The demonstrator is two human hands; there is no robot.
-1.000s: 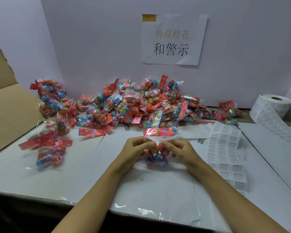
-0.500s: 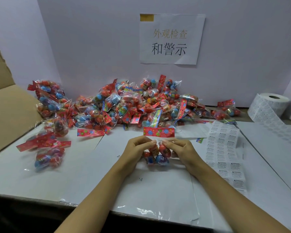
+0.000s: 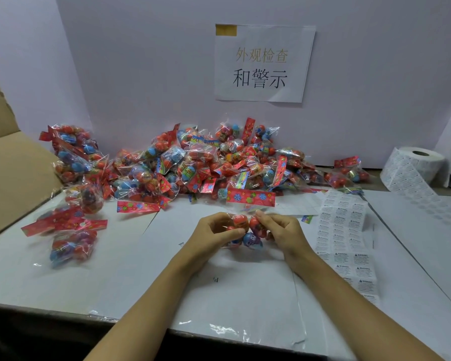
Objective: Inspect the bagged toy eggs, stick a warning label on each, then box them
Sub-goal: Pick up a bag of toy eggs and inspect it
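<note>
Label print too blurred to read; left hand and right hand both pinch the egg bag, fingers curled.

cardboard box cut off left, label sheet print illegible

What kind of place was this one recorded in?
Probably a factory inspection and labelling station: a heap of bagged toy eggs, a roll of warning labels beside it, and a printed Chinese station sign on the wall.
</note>
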